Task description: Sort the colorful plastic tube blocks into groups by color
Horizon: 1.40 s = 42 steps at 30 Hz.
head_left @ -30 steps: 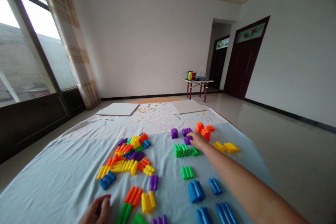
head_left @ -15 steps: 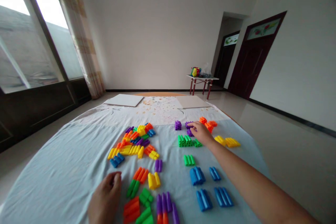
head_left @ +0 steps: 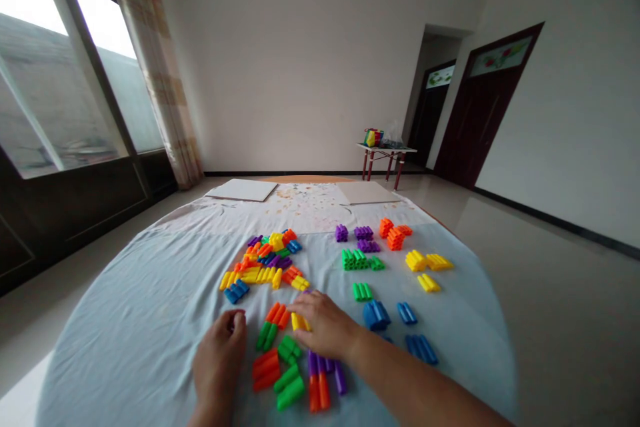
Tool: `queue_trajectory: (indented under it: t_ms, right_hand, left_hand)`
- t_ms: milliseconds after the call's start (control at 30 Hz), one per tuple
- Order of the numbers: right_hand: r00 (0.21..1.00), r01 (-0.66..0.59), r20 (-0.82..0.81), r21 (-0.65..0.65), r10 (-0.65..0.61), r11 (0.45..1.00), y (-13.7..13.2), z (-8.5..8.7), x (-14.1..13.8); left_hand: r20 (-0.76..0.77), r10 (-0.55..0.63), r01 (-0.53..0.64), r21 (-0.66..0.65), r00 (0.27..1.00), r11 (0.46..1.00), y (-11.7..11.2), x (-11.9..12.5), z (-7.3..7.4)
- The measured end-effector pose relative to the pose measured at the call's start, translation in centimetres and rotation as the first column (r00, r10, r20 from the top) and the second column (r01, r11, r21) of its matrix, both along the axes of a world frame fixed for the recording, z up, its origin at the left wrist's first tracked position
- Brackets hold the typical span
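Observation:
My right hand (head_left: 325, 325) reaches over a yellow joined-tube block (head_left: 300, 321), its fingers bent down onto the block's far end; the thumb is mostly hidden. Barely visible beyond its knuckles is a purple edge (head_left: 307, 291). My left hand (head_left: 219, 355) rests on the cloth, fingers curled into a loose fist with nothing visible in it. Between and below the hands lie an orange-and-green block (head_left: 273, 325), a red-orange block (head_left: 266, 369), green blocks (head_left: 289, 387) and purple-and-orange tubes (head_left: 319, 383).
A mixed-colour pile (head_left: 265, 260) lies left of centre. On the right, blocks sit in colour groups: purple (head_left: 364, 233), green (head_left: 355, 259), orange (head_left: 395, 237), yellow (head_left: 429, 261), blue (head_left: 376, 315). Two flat boards (head_left: 243, 189) lie at the far side of the cloth-covered table (head_left: 125, 307).
My right hand has come back from the purple group at the far right to the yellow block near the middle. The left hand keeps its curled pose; the view has shifted slightly.

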State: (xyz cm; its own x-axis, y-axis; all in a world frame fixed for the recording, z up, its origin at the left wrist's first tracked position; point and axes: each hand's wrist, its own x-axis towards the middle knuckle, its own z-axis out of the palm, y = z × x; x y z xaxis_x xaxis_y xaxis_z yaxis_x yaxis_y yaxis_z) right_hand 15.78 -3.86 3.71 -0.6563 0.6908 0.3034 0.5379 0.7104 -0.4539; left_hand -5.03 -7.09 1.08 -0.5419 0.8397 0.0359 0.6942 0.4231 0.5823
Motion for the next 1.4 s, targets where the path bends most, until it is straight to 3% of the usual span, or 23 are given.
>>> queue_trajectory:
  t_ms: [200, 467, 600, 767, 867, 933, 1067, 1200, 1400]
  right_hand:
    - [0.999, 0.018, 0.047, -0.052, -0.016, 0.998, 0.2, -0.8, 0.2]
    - [0.983, 0.105, -0.139, -0.140, -0.124, 0.985, -0.9, 0.0, 3.8]
    - [0.966, 0.119, -0.207, -0.176, -0.155, 0.977, -1.6, -0.3, 4.1]
    - [0.887, 0.002, -0.421, -0.408, -0.190, 0.913, -2.2, -1.9, 3.0]
    - [0.868, -0.060, -0.455, -0.491, -0.198, 0.869, -2.1, -3.4, 2.8]
    - [0.890, 0.011, -0.399, -0.463, -0.220, 0.886, -2.1, -3.9, 3.0]
    - [0.903, 0.203, -0.328, -0.238, -0.276, 0.950, -2.7, -3.3, 3.6]
    - [0.934, 0.209, -0.272, -0.116, -0.233, 0.971, -3.4, -1.9, 3.1]
    - [0.970, 0.193, -0.123, -0.141, -0.211, 0.971, -2.8, -2.2, 2.2]
  left_hand:
    - [-0.015, -0.004, 0.005, 0.046, 1.000, 0.999, -0.3, 0.4, 0.2]
    - [-0.001, -0.001, 0.001, 0.057, 1.000, 0.998, -0.2, 0.6, 0.2]
    - [-0.007, 0.005, -0.005, 0.058, 1.000, 0.998, -0.2, 0.6, 0.0]
    - [-0.017, 0.007, -0.006, 0.055, 1.000, 0.998, -0.3, 0.7, 0.3]
    - [-0.021, 0.002, -0.001, 0.055, 1.000, 0.998, -0.4, 0.7, 0.4]
    - [-0.021, -0.001, 0.002, 0.054, 1.000, 0.999, -0.4, 0.7, 0.4]
    - [-0.023, 0.002, -0.001, 0.050, 1.000, 0.999, -0.2, 0.5, 0.2]
    - [-0.023, -0.011, 0.012, 0.037, 1.000, 0.999, -0.1, 0.3, 0.0]
    - [-0.027, -0.007, 0.005, -0.068, 1.000, 0.998, 0.3, -0.1, 0.5]
